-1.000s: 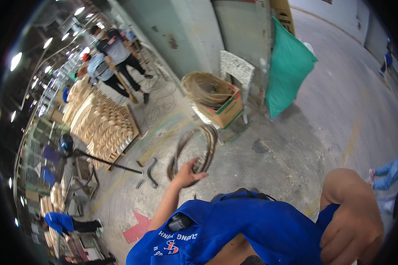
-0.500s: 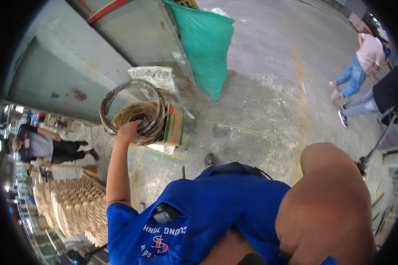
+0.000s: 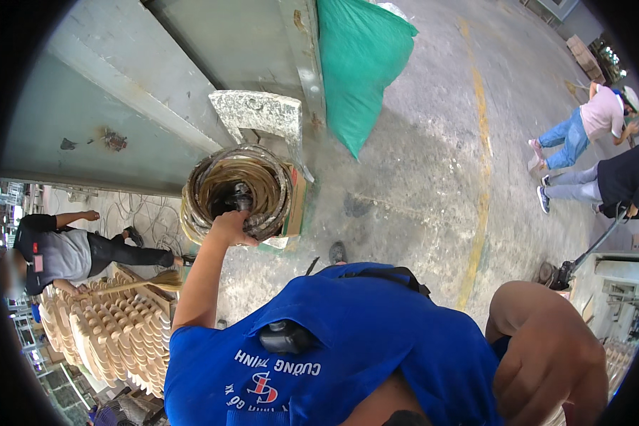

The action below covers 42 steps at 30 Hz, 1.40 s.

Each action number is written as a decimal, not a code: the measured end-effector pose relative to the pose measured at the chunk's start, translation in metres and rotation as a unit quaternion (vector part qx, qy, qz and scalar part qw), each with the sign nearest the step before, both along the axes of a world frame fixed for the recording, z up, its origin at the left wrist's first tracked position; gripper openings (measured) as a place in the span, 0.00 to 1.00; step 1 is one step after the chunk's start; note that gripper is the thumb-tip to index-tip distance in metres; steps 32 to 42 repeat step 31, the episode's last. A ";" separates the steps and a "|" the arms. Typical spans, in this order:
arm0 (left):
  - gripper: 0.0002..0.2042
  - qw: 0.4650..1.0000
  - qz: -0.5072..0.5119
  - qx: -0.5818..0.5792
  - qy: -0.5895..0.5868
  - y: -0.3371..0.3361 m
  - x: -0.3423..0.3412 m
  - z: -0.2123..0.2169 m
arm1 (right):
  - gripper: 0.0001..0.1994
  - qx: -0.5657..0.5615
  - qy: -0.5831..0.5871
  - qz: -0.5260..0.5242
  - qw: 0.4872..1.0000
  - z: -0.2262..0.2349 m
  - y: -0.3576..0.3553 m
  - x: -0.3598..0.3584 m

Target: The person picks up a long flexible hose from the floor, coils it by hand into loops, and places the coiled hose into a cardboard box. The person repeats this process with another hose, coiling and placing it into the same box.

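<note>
A thick coil of worn hose (image 3: 280, 188), brown-grey and yellowish, rests on a cardboard box (image 3: 295, 206) at left of centre. My left hand (image 3: 232, 228) is closed over the near rim of the coil, its fingers reaching inside the loops. A dark metallic fitting (image 3: 242, 196) shows within the coil, just beyond those fingers. At the lower right, my right hand (image 3: 550, 369) is raised close to my body, away from the coil. Its fingers look curled, and whatever they may hold is hidden.
Behind the coil stand a whitish, stained slab (image 3: 259, 113) and grey metal panels (image 3: 106, 135). A green sack (image 3: 366, 64) leans beside them. Stacked curved wooden pieces (image 3: 121, 326) stand at left, near a person with a broom (image 3: 167, 280). Two people (image 3: 600, 117) are at right.
The upper loop of the coil, tilted up before, now lies down with the other loops, my left hand still on it. The person at left has come nearer the wood stack.
</note>
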<state>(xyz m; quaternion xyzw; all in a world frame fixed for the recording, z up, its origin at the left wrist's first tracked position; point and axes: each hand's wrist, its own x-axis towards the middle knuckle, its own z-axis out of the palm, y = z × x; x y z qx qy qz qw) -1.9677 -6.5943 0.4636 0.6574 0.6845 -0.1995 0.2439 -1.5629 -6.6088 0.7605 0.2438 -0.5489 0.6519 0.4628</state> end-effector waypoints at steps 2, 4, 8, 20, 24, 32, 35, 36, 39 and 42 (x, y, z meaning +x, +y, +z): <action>0.47 1.000 -0.017 -0.012 0.008 0.004 0.003 0.002 | 0.15 -0.007 0.006 0.003 1.000 0.000 0.001 0.000; 0.54 0.999 -0.043 -0.003 0.029 0.003 0.007 0.002 | 0.15 -0.011 0.014 0.013 1.000 0.001 0.006 -0.001; 0.60 0.996 -0.060 0.014 0.066 -0.004 0.018 0.003 | 0.15 -0.011 0.031 0.043 0.999 0.007 0.017 -0.011; 0.57 0.996 -0.035 0.084 0.003 0.009 0.043 0.011 | 0.15 0.002 0.007 -0.078 0.997 0.032 -0.025 -0.003; 0.51 0.991 -0.056 0.118 -0.018 0.031 0.058 0.010 | 0.16 -0.018 0.031 -0.161 0.986 0.029 -0.049 0.003; 0.44 0.970 -0.158 0.095 -0.161 0.102 0.149 -0.001 | 0.16 -0.006 0.043 -0.384 0.922 0.038 -0.113 0.059; 0.44 0.970 -0.158 0.095 -0.161 0.102 0.149 -0.001 | 0.16 -0.006 0.043 -0.384 0.922 0.038 -0.113 0.059; 0.44 0.970 -0.158 0.095 -0.161 0.102 0.149 -0.001 | 0.16 -0.006 0.043 -0.384 0.922 0.038 -0.113 0.059; 0.44 0.970 -0.158 0.095 -0.161 0.102 0.149 -0.001 | 0.16 -0.006 0.043 -0.384 0.922 0.038 -0.113 0.059; 0.44 0.970 -0.158 0.095 -0.161 0.102 0.149 -0.001 | 0.16 -0.006 0.043 -0.384 0.922 0.038 -0.113 0.059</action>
